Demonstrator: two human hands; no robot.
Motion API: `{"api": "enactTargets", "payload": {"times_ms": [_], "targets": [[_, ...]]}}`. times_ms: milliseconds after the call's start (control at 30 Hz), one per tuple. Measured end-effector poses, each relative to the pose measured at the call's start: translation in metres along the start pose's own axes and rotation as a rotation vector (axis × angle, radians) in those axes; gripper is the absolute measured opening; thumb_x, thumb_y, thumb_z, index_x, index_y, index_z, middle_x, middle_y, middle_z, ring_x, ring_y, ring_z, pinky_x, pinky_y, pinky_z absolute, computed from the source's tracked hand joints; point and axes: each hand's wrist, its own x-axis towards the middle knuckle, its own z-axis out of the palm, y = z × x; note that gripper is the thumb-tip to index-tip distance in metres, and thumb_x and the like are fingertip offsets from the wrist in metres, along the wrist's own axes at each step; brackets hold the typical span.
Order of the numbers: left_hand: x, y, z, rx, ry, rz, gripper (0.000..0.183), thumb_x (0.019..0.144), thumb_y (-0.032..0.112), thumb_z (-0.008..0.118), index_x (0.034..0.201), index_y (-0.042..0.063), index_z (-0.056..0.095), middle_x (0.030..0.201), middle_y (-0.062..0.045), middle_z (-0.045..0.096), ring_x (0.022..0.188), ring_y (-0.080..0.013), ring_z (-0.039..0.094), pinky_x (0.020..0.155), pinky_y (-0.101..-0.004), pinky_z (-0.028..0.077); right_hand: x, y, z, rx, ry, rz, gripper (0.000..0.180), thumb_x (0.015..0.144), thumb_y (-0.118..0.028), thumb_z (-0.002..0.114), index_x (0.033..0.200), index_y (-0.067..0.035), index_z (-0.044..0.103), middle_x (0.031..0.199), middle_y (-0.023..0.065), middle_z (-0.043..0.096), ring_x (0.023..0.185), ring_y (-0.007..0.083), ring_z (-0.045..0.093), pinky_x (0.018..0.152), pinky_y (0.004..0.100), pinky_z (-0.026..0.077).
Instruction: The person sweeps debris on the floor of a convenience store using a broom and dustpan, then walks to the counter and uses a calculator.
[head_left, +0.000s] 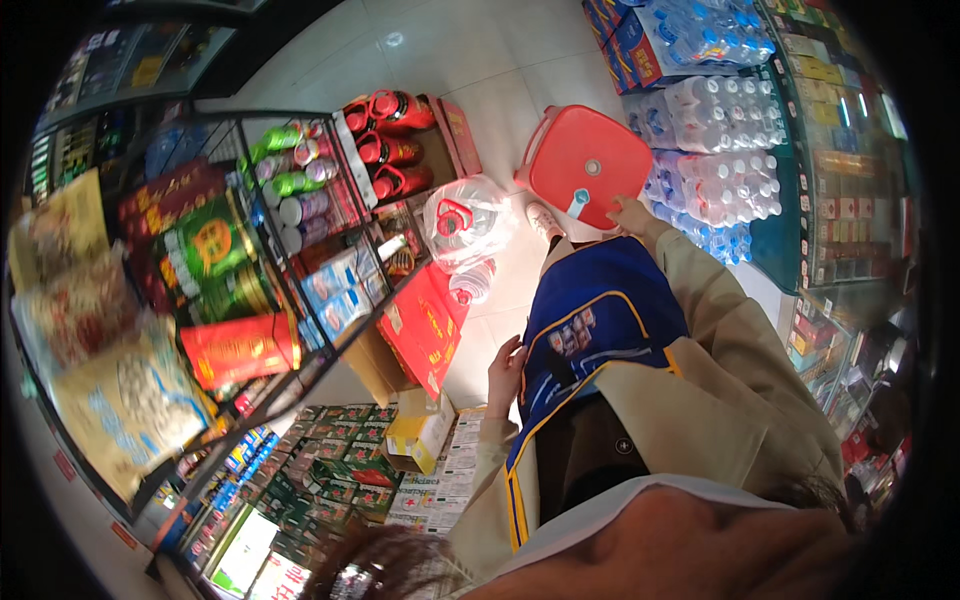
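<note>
A red plastic bucket with a lid (589, 161) stands on the tiled floor ahead of me, a pale blue tab-like piece on its top. My right hand (628, 214) is at the near right edge of the lid, fingers touching the rim; whether they grip it cannot be told. Beside my blue apron (600, 322) my left hand (508, 367) hangs down, fingers loosely curled, holding nothing that shows. One white shoe (541, 219) shows next to the bucket.
Shrink-wrapped water bottles (712, 184) are stacked right of the bucket, by a glass display case (847, 195). On the left are a wire rack (307, 330) of packaged foods, a large clear plastic jug (469, 225), a red carton (427, 322) and stacked beer cases (337, 457).
</note>
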Motion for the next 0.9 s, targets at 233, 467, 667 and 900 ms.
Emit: {"api": "enactTargets", "payload": {"times_ms": [233, 467, 667, 900], "targets": [[0.014, -0.043, -0.038, -0.008, 0.028, -0.152, 0.040, 0.097, 0.020, 0.059, 0.128, -0.003, 0.052, 0.113, -0.011, 0.065, 0.102, -0.0170, 0.062, 0.090, -0.0283, 0.048, 0.097, -0.022, 0.006, -0.134, -0.124, 0.117, 0.084, 0.093, -0.025, 0.061, 0.152, -0.006, 0.005, 0.071, 0.0167, 0.066, 0.053, 0.0235, 0.065, 0.048, 0.0351, 0.053], [0.004, -0.060, 0.031, 0.011, 0.060, -0.421, 0.042, 0.096, 0.022, 0.061, 0.134, 0.006, 0.052, 0.109, -0.011, 0.067, 0.096, -0.0164, 0.065, 0.083, -0.0285, 0.052, 0.160, -0.024, -0.002, 0.490, -0.282, 0.401, 0.039, 0.087, -0.013, 0.068, 0.112, -0.012, 0.038, 0.066, 0.0098, 0.061, 0.051, 0.0199, 0.063, 0.044, 0.0344, 0.053], [0.031, -0.028, 0.077, -0.189, 0.139, -0.281, 0.046, 0.095, 0.023, 0.064, 0.135, 0.005, 0.052, 0.105, -0.010, 0.067, 0.088, -0.0126, 0.065, 0.079, -0.0238, 0.052, 0.153, -0.090, -0.069, 0.611, -0.340, 0.311, 0.038, 0.081, -0.009, 0.072, 0.092, -0.016, 0.036, 0.064, 0.0044, 0.058, 0.050, 0.0200, 0.063, 0.043, 0.0324, 0.052], [0.087, 0.186, 0.081, -0.049, 0.216, -0.101, 0.047, 0.094, 0.024, 0.064, 0.136, 0.005, 0.051, 0.097, -0.010, 0.069, 0.081, -0.0129, 0.064, 0.072, -0.0247, 0.052, 0.109, -0.242, -0.145, 0.828, -0.413, 0.067, 0.036, 0.087, -0.009, 0.067, 0.093, -0.014, 0.032, 0.067, 0.0041, 0.057, 0.063, 0.0273, 0.069, 0.053, 0.0360, 0.057]]}}
